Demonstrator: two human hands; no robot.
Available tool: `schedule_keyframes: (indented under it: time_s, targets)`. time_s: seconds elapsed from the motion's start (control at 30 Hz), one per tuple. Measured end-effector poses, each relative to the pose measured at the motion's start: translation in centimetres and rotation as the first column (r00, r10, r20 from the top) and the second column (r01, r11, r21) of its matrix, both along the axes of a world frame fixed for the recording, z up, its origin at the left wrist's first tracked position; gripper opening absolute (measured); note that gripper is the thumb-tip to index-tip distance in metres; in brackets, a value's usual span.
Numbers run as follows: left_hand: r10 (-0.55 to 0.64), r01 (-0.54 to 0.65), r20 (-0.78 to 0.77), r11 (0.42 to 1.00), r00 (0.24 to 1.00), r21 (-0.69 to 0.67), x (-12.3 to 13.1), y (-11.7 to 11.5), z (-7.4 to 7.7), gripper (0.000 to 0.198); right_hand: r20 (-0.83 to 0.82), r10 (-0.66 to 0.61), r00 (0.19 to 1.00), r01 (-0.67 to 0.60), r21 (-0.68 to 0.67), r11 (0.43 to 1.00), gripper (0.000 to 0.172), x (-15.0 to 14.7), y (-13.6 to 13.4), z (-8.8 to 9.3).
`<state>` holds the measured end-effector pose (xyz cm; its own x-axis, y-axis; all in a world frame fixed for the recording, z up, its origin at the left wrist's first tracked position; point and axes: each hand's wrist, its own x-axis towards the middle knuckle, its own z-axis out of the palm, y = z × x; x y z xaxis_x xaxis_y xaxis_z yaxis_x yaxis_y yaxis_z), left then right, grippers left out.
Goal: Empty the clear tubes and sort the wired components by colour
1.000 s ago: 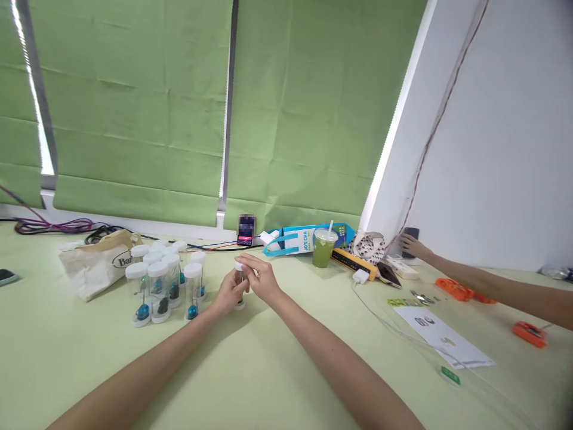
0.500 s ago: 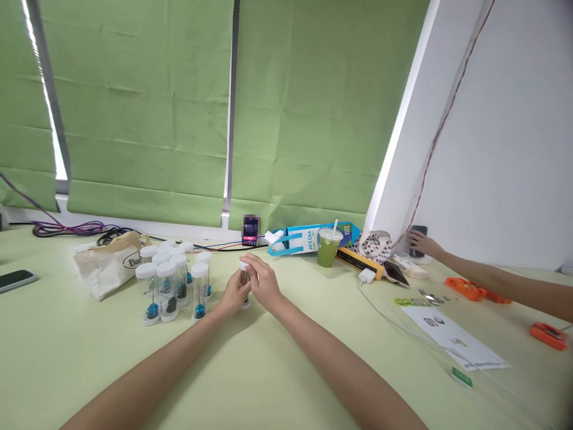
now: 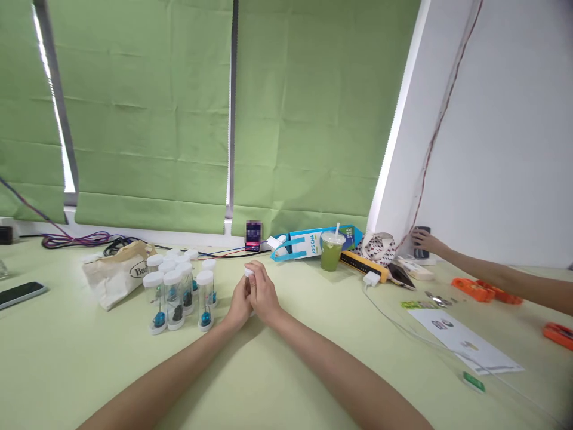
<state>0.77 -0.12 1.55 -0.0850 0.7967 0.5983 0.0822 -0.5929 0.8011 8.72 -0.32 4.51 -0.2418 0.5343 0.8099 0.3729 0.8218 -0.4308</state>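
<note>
Both hands (image 3: 250, 295) grip vial (image 3: 249, 273); bag (image 3: 117, 276) reads "Ba".

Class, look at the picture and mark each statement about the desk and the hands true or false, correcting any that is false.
1. Both hands, left hand and right hand, close around one white-capped tube. True.
2. The group of capped tubes stands right of the hands. False: it stands to their left.
3. The green drink has a straw. True.
4. The phone lies on the paper sheet. False: it lies on the bare table, far left.
</note>
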Motion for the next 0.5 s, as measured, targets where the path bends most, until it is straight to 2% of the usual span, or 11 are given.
schedule_keyframes:
  time_s: [0.07,0.13,0.23,0.33,0.37,0.43,0.5]
  targets:
    - [-0.017,0.017,-0.021,1.0,1.0,-0.019,-0.2,0.1,-0.2,0.011,-0.007,0.062,0.998,-0.063,-0.042,0.997,0.032,0.4,-0.2,0.2]
    - [-0.04,0.035,-0.081,0.997,0.996,-0.062,-0.7,-0.1,-0.6,0.018,-0.027,0.121,0.992,-0.124,-0.14,0.982,0.036,1.0,-0.5,-0.1]
    - [-0.052,0.018,-0.205,0.986,0.977,-0.164,-1.8,-1.6,-1.5,0.037,-0.083,0.189,0.979,-0.206,-0.361,0.909,0.058,2.1,-1.0,-1.6]
    - [0.038,-0.15,-0.325,0.933,0.945,-0.327,-2.8,-5.4,-2.1,0.065,-0.111,0.248,0.962,-0.268,-0.54,0.798,0.089,3.1,-1.1,-3.7]
    - [0.036,-0.169,-0.352,0.919,0.935,-0.356,-3.2,-7.1,-2.2,0.07,-0.116,0.25,0.961,-0.27,-0.577,0.771,0.097,3.2,-1.1,-4.4]
    - [-0.017,-0.114,-0.353,0.93,0.935,-0.348,-4.7,-10.5,-2.3,0.066,-0.131,0.249,0.96,-0.275,-0.627,0.729,0.11,3.3,-0.9,-5.3]
    - [0.014,-0.12,-0.343,0.949,0.939,-0.291,-7.5,-13.1,-2.4,0.053,-0.155,0.257,0.954,-0.295,-0.65,0.701,0.117,2.9,-0.7,-5.8]
